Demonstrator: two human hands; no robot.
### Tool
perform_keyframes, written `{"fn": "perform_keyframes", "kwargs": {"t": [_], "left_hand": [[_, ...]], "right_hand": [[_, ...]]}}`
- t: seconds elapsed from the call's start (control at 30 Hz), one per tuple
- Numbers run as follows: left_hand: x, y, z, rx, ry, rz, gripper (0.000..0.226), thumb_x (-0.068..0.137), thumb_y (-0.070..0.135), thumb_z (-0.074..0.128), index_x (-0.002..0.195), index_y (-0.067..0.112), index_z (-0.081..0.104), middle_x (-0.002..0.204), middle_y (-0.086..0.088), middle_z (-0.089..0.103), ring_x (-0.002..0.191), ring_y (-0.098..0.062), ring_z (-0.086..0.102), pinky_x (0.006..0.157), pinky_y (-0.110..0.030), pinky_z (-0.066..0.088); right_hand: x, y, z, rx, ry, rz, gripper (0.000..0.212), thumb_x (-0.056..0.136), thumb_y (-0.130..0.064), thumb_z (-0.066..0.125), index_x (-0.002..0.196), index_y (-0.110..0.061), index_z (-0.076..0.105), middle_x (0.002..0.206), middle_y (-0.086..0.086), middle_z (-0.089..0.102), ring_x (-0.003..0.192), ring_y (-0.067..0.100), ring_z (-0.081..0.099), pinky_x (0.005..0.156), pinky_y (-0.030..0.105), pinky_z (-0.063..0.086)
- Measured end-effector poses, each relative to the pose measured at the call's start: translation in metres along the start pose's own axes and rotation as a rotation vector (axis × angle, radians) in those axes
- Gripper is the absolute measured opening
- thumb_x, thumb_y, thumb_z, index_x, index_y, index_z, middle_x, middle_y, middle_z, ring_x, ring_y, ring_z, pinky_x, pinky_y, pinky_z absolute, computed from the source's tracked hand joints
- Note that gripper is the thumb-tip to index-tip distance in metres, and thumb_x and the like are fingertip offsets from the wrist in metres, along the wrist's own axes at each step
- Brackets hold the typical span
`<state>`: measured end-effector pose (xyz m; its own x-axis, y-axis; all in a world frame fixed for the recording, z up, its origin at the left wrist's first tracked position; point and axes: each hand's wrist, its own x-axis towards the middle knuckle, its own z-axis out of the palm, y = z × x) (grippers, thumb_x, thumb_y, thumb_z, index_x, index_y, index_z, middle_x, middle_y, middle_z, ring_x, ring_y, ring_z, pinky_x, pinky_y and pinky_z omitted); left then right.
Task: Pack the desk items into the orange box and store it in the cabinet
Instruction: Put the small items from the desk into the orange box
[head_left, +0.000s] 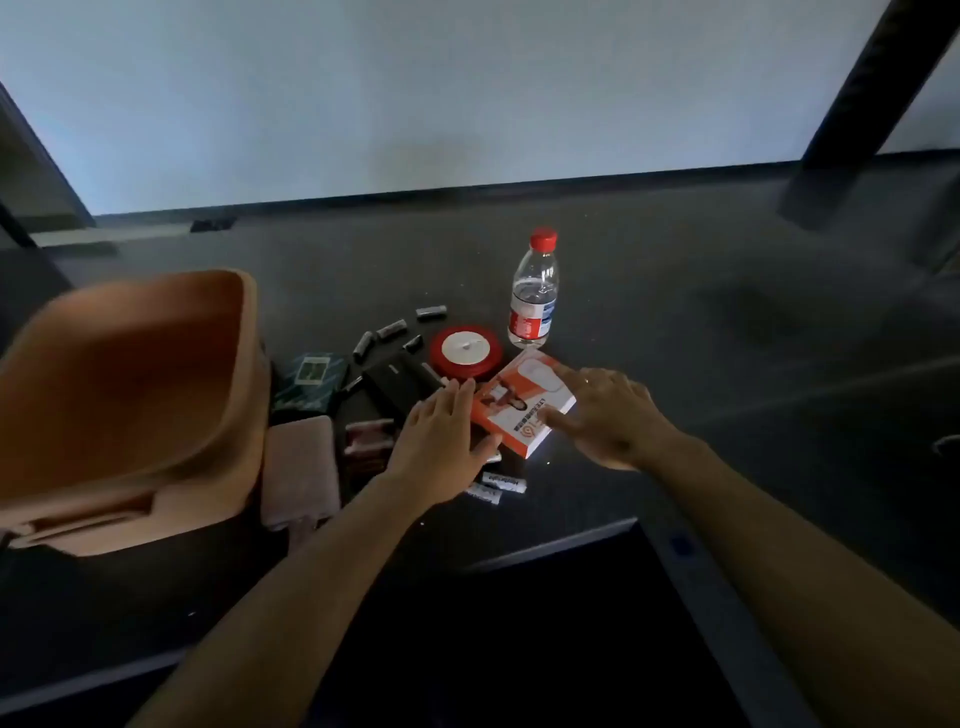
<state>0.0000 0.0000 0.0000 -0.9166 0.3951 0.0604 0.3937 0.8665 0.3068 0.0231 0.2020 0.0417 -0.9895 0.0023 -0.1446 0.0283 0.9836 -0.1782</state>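
The orange box (130, 395) stands open at the left of the dark desk (675, 338). An orange-and-white carton (519, 410) lies flat in the middle. My left hand (441, 431) rests against its left edge, fingers spread. My right hand (608, 415) lies on its right side, thumb on the top face. Behind the carton are a red ribbon spool (466, 351), a water bottle (534, 291) with a red cap, several batteries (389, 330), a black device (402, 382) and a dark green packet (310, 376).
A pink folded cloth (301, 467) lies beside the orange box, with a small dark red pack (369, 439) to its right. White batteries (498, 486) lie near the front edge (550, 545). A black post (872, 104) rises at the far right.
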Motion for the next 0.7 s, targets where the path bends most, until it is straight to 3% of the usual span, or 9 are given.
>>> {"fn": "perform_keyframes", "kwargs": {"t": [0.23, 0.37, 0.47, 0.6, 0.7], "left_hand": [[0.05, 0.037, 0.033, 0.013, -0.147, -0.106, 0.101, 0.071, 0.071, 0.051, 0.144, 0.027, -0.004, 0.154, -0.016, 0.005, 0.141, -0.032, 0.004, 0.107, -0.056, -0.006], [0.065, 0.04, 0.043, 0.073, -0.185, -0.186, 0.102, 0.07, 0.071, 0.052, 0.143, 0.027, -0.004, 0.151, -0.022, 0.009, 0.139, -0.037, 0.006, 0.107, -0.059, -0.003], [0.068, 0.041, 0.036, 0.006, -0.049, -0.202, 0.094, 0.068, 0.067, 0.058, 0.139, 0.028, 0.01, 0.139, -0.018, 0.028, 0.128, -0.037, 0.027, 0.105, -0.055, 0.014], [0.063, 0.028, -0.009, -0.131, 0.182, -0.157, 0.085, 0.066, 0.065, 0.06, 0.134, 0.03, 0.023, 0.132, -0.015, 0.033, 0.118, -0.035, 0.035, 0.1, -0.05, 0.028], [0.052, -0.008, -0.063, -0.056, 0.327, -0.154, 0.079, 0.065, 0.065, 0.062, 0.127, 0.025, 0.035, 0.126, -0.015, 0.038, 0.112, -0.034, 0.039, 0.095, -0.046, 0.032]], "right_hand": [[0.024, 0.039, 0.007, -0.021, -0.009, -0.069, 0.069, 0.086, -0.063, 0.035, 0.144, -0.032, 0.012, 0.15, 0.008, 0.029, 0.139, 0.029, 0.021, 0.11, 0.051, 0.019], [0.034, 0.047, 0.005, -0.029, -0.035, -0.066, 0.071, 0.086, -0.062, 0.036, 0.145, -0.03, 0.011, 0.152, 0.009, 0.024, 0.14, 0.03, 0.018, 0.11, 0.05, 0.017], [0.039, 0.045, -0.008, 0.04, 0.046, -0.128, 0.068, 0.088, -0.058, 0.039, 0.144, -0.028, 0.016, 0.15, 0.009, 0.03, 0.138, 0.029, 0.024, 0.109, 0.048, 0.021], [0.047, 0.025, -0.041, 0.187, 0.23, -0.269, 0.056, 0.089, -0.049, 0.043, 0.138, -0.025, 0.032, 0.137, 0.009, 0.047, 0.125, 0.027, 0.043, 0.101, 0.048, 0.038], [0.057, -0.007, -0.06, 0.216, 0.295, -0.358, 0.056, 0.089, -0.051, 0.041, 0.137, -0.022, 0.034, 0.138, 0.01, 0.044, 0.122, 0.026, 0.044, 0.097, 0.043, 0.04]]}}
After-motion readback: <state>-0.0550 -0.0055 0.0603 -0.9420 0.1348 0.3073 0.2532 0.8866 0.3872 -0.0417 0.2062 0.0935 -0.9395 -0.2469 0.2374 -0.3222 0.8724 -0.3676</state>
